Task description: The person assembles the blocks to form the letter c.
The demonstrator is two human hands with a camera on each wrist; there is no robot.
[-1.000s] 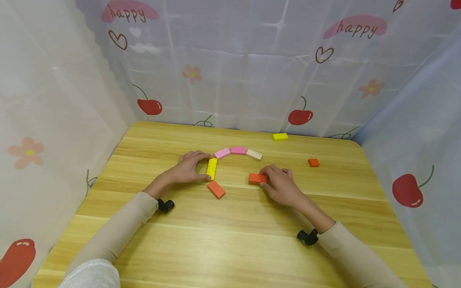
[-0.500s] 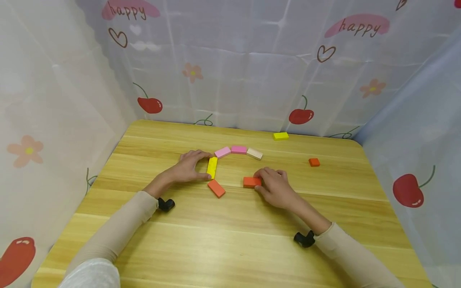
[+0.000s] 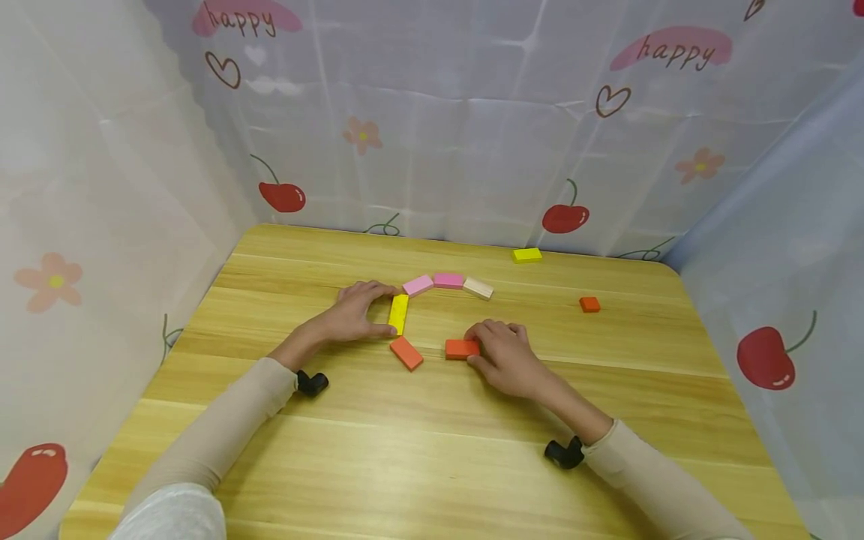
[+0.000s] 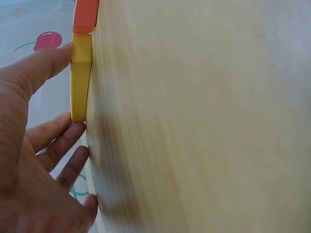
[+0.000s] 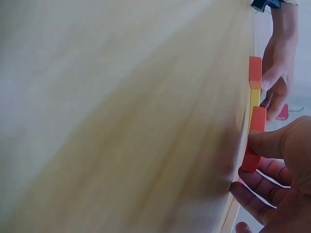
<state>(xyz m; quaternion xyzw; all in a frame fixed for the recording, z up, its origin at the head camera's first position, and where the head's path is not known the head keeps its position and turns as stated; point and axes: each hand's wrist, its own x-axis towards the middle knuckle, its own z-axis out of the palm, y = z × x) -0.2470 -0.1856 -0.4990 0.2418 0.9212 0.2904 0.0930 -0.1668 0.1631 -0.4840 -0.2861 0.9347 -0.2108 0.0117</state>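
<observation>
On the wooden table (image 3: 432, 450), my left hand (image 3: 385, 311) pinches the yellow block (image 3: 398, 313) end to end between thumb and fingers; the left wrist view shows that yellow block (image 4: 80, 77) with the thumb (image 4: 41, 70) on its end. My right hand (image 3: 476, 346) grips the right end of a flat red block (image 3: 462, 348), which the right wrist view shows as the red block (image 5: 253, 141) between thumb and fingers. An orange block (image 3: 406, 352) lies slanted just below the yellow one, a small gap left of the red block.
Beyond the yellow block, two pink blocks (image 3: 418, 285) (image 3: 448, 280) and a beige block (image 3: 477, 288) curve in a row. A second yellow block (image 3: 526, 255) lies near the far edge, and a small orange block (image 3: 589, 304) at right. Printed curtains enclose the table on three sides.
My right hand has slid the red block left and a little nearer, closer to the slanted orange block. The left hand and yellow block have stayed put.
</observation>
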